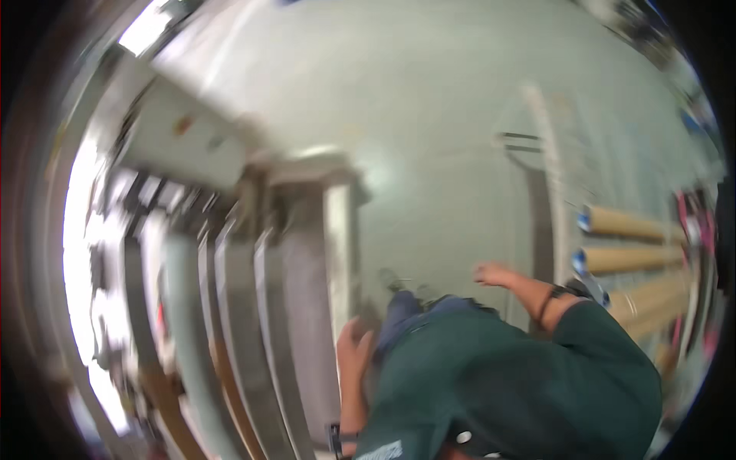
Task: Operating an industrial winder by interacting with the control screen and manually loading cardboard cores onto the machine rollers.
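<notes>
My left hand (354, 349) hangs low beside the pale edge of a long grey table (340, 253). Its thumb stands apart from the fingers, and nothing shows in it. Out in front of my body, above the floor, is my right hand (494, 274), its fingers loosely bent and holding nothing I can see. The nearest thing to it is a long pale-edged rack or bench (546, 184) on the right. Motion smears both hands somewhat.
Long rolls and bars (188, 322) run along the left, below a white box-like machine (188, 138). Several tan cardboard tubes (636, 261), some with blue ends, lie at right. Smooth grey-green floor (414, 115) stretches ahead. Much is blurred.
</notes>
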`<state>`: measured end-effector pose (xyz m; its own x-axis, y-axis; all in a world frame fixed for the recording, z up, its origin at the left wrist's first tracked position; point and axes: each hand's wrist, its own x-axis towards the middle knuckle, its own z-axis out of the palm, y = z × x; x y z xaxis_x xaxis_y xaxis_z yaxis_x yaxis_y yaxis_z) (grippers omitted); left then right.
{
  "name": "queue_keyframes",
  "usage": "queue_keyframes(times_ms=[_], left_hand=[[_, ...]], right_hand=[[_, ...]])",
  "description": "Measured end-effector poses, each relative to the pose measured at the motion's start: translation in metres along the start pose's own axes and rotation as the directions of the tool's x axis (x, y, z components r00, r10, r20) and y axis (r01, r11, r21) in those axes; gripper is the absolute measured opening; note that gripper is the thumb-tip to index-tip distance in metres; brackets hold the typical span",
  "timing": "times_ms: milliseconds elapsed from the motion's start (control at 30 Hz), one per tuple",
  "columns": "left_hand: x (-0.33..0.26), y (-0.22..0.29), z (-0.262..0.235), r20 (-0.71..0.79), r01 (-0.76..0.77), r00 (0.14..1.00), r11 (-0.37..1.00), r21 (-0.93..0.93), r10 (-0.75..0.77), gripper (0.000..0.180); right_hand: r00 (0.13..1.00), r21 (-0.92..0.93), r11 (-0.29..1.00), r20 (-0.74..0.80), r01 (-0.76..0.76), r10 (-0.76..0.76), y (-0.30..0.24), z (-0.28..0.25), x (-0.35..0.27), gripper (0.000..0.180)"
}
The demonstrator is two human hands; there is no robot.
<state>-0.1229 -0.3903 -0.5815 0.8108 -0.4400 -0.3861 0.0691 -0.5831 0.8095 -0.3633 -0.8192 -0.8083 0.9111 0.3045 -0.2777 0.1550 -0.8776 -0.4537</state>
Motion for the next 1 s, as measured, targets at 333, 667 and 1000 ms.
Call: queue_keyframes(times_ms=[333, 667, 1000], left_hand=[[0.225, 0.108, 0.059, 0.432, -0.201, 0.880, 0.979, -0.041, 0.198, 0.044], [0.376, 0.255, 0.179, 0.730, -0.566, 0.586, 0.822, 0.058, 0.352, 0.047], [0.340, 0.381, 0.336, 0.855, -0.676, 0.452, 0.723, 0.141, 0.255, 0.047]], right_hand=[[0.429, 0.724, 0.157, 0.208, -0.671, 0.879, -0.009, -0.135, 0.005, 0.051], [-0.525, 0.899, -0.239, 0.011, -0.368, 0.851, 0.016, -0.123, -0.106, 0.063], [-0.904, 0.836, -0.501, 0.369, 0.224, 0.213, 0.085, -0.088, -0.305, 0.067]])
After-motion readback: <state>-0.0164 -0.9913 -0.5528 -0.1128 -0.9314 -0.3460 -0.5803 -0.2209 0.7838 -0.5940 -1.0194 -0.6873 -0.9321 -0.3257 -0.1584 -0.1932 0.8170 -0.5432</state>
